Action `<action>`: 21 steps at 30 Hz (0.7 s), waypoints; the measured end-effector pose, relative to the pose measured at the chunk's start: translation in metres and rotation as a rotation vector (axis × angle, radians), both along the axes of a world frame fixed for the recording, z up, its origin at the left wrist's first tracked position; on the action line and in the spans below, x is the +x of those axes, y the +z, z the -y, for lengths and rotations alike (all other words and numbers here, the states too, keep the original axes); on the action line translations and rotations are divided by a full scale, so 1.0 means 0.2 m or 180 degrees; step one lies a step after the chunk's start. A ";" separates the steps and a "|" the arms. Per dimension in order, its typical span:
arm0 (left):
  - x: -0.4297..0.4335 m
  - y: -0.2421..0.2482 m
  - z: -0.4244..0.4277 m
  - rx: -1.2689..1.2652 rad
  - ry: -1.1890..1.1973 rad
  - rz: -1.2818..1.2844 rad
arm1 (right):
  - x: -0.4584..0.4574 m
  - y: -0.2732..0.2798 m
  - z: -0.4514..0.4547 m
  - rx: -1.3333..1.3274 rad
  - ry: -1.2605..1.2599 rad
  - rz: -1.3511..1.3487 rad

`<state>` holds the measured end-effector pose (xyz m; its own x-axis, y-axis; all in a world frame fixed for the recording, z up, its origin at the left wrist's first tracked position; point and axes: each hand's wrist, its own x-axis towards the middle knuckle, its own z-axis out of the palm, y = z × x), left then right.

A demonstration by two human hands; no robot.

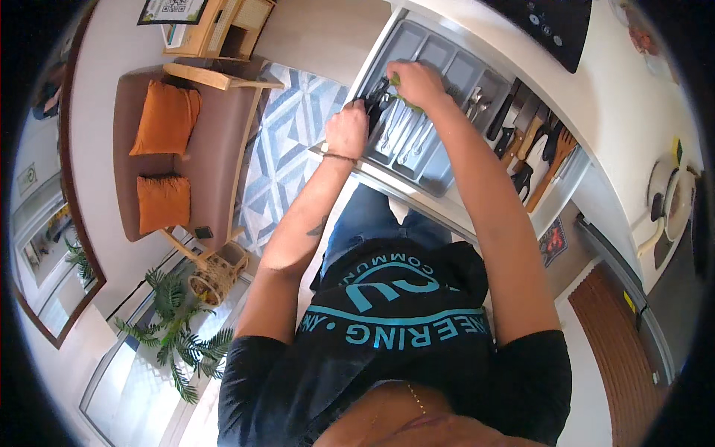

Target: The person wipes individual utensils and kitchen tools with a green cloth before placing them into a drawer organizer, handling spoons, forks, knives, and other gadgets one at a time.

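A pulled-out kitchen drawer (385, 174) holds a grey plastic cutlery tray (438, 187) with several long compartments. At the tray's left side, my left hand (347, 131) is closed around dark, black-handled cutlery (376, 109); its fingers hide how many pieces it holds. My right hand (418, 84) reaches over the tray's far half, gripping a green cloth (412, 104) that mostly lies under the palm. Metal forks and spoons (413, 137) lie in the middle compartments, below the right hand. More spoons (477, 103) rest in a compartment to the right of my right wrist.
Knives (509, 117) and a wooden slotted turner (553, 162) lie right of the tray. Beyond are a white countertop (609, 106), a black cooktop (550, 28) and a pan (678, 201). A sofa (206, 151) with orange cushions (166, 117) stands left, near a potted palm (173, 329).
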<state>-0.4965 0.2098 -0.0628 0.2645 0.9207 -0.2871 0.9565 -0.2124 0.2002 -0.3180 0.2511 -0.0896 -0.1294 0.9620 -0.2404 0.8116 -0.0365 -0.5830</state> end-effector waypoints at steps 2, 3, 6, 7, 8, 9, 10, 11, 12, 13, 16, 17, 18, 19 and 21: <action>0.02 0.01 0.00 -0.0132 -0.0191 -0.0189 | 0.01 -0.02 0.00 -0.0046 -0.0040 0.0086; 0.02 0.00 0.00 -0.0139 -0.0199 -0.0203 | 0.00 -0.02 0.00 -0.0052 -0.0048 0.0072; 0.01 0.00 0.01 -0.0098 -0.0296 -0.0317 | 0.01 -0.03 0.00 0.0033 -0.0045 0.0029; -0.01 -0.01 0.01 0.0081 -0.0257 -0.0181 | 0.01 -0.03 0.00 -0.0009 -0.0006 -0.0009; -0.02 -0.01 0.01 0.0261 -0.0219 -0.0042 | 0.01 -0.03 0.00 -0.0051 0.0032 -0.0047; -0.02 -0.01 0.01 0.0253 -0.0230 -0.0049 | 0.01 -0.03 0.00 -0.0058 0.0021 -0.0054; -0.03 -0.01 0.01 0.0132 -0.0180 -0.0089 | 0.01 -0.02 0.00 -0.0154 -0.0021 -0.0028; -0.03 0.00 0.00 0.0010 -0.0129 -0.0130 | 0.00 -0.02 0.00 -0.0251 -0.0064 -0.0003; -0.03 -0.01 0.00 0.0007 -0.0137 -0.0133 | 0.01 -0.02 0.00 -0.0254 -0.0071 -0.0005; -0.03 -0.01 0.00 0.0003 -0.0182 -0.0152 | 0.01 -0.02 -0.01 -0.0223 -0.0085 -0.0034; -0.03 -0.03 0.00 -0.0038 -0.0363 -0.0244 | 0.02 -0.03 -0.01 -0.0103 -0.0117 -0.0050; -0.03 -0.03 0.01 -0.0072 -0.0489 -0.0318 | 0.02 -0.04 -0.01 -0.0011 -0.0123 -0.0038; -0.05 -0.04 0.01 -0.0077 -0.0483 -0.0328 | 0.01 -0.03 -0.01 -0.0016 -0.0117 -0.0048; -0.06 -0.05 0.03 0.0123 -0.0524 -0.0158 | 0.00 -0.02 -0.01 -0.0031 -0.0094 -0.0032; -0.06 -0.04 0.04 0.0315 -0.0581 0.0022 | 0.01 -0.02 -0.02 -0.0055 -0.0086 -0.0006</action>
<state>-0.5086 0.2028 -0.0711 0.4311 0.8810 -0.1952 0.8990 -0.4009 0.1763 -0.3152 0.2543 -0.0934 -0.1038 0.9609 -0.2566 0.8090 -0.0685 -0.5838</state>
